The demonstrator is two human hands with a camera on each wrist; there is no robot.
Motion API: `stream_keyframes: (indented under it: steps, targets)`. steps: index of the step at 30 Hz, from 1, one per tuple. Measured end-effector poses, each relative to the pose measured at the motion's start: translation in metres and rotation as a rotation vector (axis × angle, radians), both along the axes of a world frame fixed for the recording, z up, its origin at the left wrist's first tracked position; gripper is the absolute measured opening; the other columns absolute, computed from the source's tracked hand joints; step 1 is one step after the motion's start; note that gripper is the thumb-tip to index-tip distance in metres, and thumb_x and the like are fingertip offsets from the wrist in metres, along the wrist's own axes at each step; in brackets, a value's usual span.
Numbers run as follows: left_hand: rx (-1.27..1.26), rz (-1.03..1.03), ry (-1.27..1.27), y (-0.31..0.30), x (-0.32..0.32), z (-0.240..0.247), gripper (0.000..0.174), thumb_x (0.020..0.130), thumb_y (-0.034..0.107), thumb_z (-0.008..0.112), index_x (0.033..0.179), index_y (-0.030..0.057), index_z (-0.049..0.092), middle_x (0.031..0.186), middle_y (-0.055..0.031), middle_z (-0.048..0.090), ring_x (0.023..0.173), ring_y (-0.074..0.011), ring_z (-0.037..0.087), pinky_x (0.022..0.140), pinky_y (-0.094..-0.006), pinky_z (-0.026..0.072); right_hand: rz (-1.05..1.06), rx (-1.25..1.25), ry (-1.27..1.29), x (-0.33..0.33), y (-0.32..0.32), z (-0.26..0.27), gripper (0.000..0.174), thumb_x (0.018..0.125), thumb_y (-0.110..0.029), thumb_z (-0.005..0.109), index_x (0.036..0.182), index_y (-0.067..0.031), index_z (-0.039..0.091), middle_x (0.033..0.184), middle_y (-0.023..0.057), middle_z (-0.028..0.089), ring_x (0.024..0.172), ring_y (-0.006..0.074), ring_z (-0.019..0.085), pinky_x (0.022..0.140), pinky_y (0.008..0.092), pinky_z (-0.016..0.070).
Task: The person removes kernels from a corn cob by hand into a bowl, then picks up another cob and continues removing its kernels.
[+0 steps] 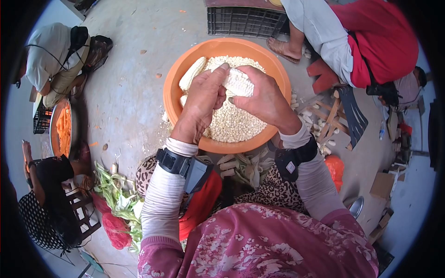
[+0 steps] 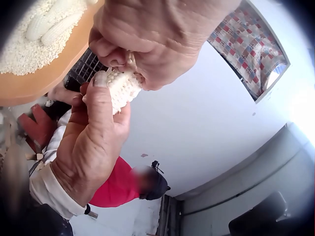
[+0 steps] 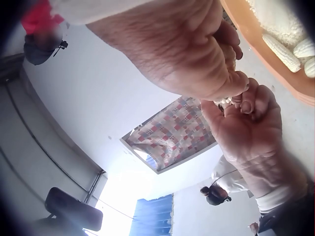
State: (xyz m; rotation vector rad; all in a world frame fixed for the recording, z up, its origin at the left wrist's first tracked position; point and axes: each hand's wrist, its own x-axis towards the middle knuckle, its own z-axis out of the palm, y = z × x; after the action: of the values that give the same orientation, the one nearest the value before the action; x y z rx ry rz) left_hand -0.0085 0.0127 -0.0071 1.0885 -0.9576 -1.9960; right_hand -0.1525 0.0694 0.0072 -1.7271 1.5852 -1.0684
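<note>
A white corn cob (image 1: pixel 239 83) is held above an orange basin (image 1: pixel 169 99) of loose kernels (image 1: pixel 236 121). My right hand (image 1: pixel 266 98) grips the cob's right end, fingers and thumb around it. My left hand (image 1: pixel 202 99) is at its other end, thumb laid along the cob and fingers curled. The left wrist view shows the cob (image 2: pixel 123 89) between both hands, rows of kernels on it. Much of the cob is hidden by my right hand (image 3: pixel 182 54) in the right wrist view. Another whole cob (image 1: pixel 192 74) lies inside the basin at its left.
Corn husks (image 1: pixel 124 204) and a red bag (image 1: pixel 116 230) lie on the floor at left. Stripped cobs and a wooden frame (image 1: pixel 330 118) are right of the basin. A black crate (image 1: pixel 245 22) stands beyond it. Several people sit around; one has a pan of orange pieces (image 1: pixel 64 127).
</note>
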Motion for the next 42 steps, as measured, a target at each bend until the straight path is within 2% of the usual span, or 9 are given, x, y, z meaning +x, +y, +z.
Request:
stream_keyframes:
  steps: [9, 11, 15, 17, 24, 30, 36, 38, 42]
  targets:
    - [0.076, 0.071, -0.041, 0.0, -0.002, 0.006, 0.034, 0.087, 0.04, 0.062, 0.073, 0.0107, 0.05, 0.055, 0.0023, 0.043, 0.042, -0.0053, 0.037, 0.038, -0.0195, 0.025, 0.009, -0.014, 0.022, 0.001, 0.001, -0.003, 0.048, 0.064, -0.003, 0.068, 0.108, 0.0035, 0.051, 0.1, 0.0215, 0.057, 0.096, 0.0379, 0.056, 0.083, 0.041, 0.0453]
    - [0.077, 0.008, -0.142, -0.001, -0.001, 0.005, 0.029, 0.089, 0.04, 0.058, 0.093, 0.0114, 0.056, 0.063, 0.0029, 0.043, 0.048, -0.0038, 0.037, 0.04, -0.016, 0.0251, 0.008, -0.033, 0.076, 0.003, 0.002, -0.002, 0.048, 0.064, -0.004, 0.068, 0.108, 0.004, 0.051, 0.102, 0.0214, 0.056, 0.098, 0.038, 0.054, 0.085, 0.0412, 0.0447]
    - [0.061, -0.003, -0.091, 0.0, 0.0, 0.0, 0.028, 0.089, 0.039, 0.059, 0.092, 0.0111, 0.055, 0.064, 0.0027, 0.043, 0.048, -0.0038, 0.037, 0.04, -0.0165, 0.0239, 0.016, -0.026, 0.116, 0.001, 0.001, -0.001, 0.047, 0.065, -0.004, 0.067, 0.108, 0.0041, 0.051, 0.101, 0.0218, 0.057, 0.098, 0.0378, 0.055, 0.084, 0.0414, 0.0449]
    - [0.073, 0.0, -0.011, 0.001, -0.001, -0.004, 0.033, 0.087, 0.04, 0.062, 0.077, 0.0098, 0.051, 0.059, 0.0012, 0.043, 0.044, -0.0053, 0.035, 0.039, -0.0196, 0.0259, 0.0, -0.009, 0.14, 0.0, 0.0, -0.002, 0.046, 0.065, -0.004, 0.067, 0.107, 0.0043, 0.051, 0.098, 0.022, 0.058, 0.095, 0.0381, 0.056, 0.083, 0.0416, 0.0455]
    - [0.052, -0.022, 0.057, 0.004, 0.001, -0.001, 0.027, 0.09, 0.034, 0.058, 0.08, 0.01, 0.051, 0.064, 0.0006, 0.044, 0.049, -0.0061, 0.037, 0.042, -0.0189, 0.0282, -0.015, -0.046, 0.063, -0.003, -0.003, -0.007, 0.046, 0.064, -0.005, 0.067, 0.107, 0.0044, 0.052, 0.097, 0.0229, 0.06, 0.093, 0.0382, 0.059, 0.081, 0.0409, 0.0471]
    - [0.112, 0.068, 0.144, 0.005, -0.001, 0.003, 0.023, 0.096, 0.027, 0.047, 0.082, 0.0092, 0.052, 0.065, -0.0002, 0.048, 0.052, -0.0075, 0.04, 0.045, -0.0202, 0.0319, -0.069, -0.051, 0.065, 0.0, -0.002, 0.001, 0.048, 0.065, -0.006, 0.068, 0.109, 0.0043, 0.052, 0.098, 0.0226, 0.06, 0.093, 0.0371, 0.059, 0.08, 0.0399, 0.0477]
    - [0.032, 0.135, 0.039, 0.002, -0.001, -0.008, 0.019, 0.096, 0.021, 0.045, 0.091, 0.0066, 0.056, 0.08, -0.0032, 0.054, 0.067, -0.0101, 0.05, 0.057, -0.0222, 0.0392, -0.081, -0.047, 0.064, -0.001, -0.002, -0.001, 0.048, 0.065, -0.007, 0.069, 0.109, 0.0044, 0.052, 0.099, 0.0224, 0.059, 0.095, 0.0368, 0.058, 0.082, 0.0403, 0.047]
    - [-0.039, 0.088, -0.007, 0.0, 0.001, -0.015, 0.021, 0.095, 0.023, 0.046, 0.106, 0.0085, 0.056, 0.097, -0.0023, 0.057, 0.088, -0.0128, 0.053, 0.073, -0.0293, 0.0411, -0.105, -0.087, 0.124, -0.002, -0.003, -0.003, 0.051, 0.065, -0.008, 0.071, 0.111, 0.0036, 0.052, 0.102, 0.023, 0.058, 0.098, 0.0372, 0.057, 0.085, 0.0403, 0.0461]
    - [-0.025, 0.086, -0.114, 0.007, -0.002, -0.001, 0.026, 0.093, 0.023, 0.05, 0.114, 0.0087, 0.055, 0.106, 0.0003, 0.058, 0.096, -0.0118, 0.05, 0.082, -0.0327, 0.0372, -0.108, -0.072, 0.133, -0.003, -0.003, -0.003, 0.054, 0.066, -0.009, 0.072, 0.114, 0.0032, 0.051, 0.106, 0.0229, 0.057, 0.101, 0.0375, 0.055, 0.087, 0.0401, 0.0453]
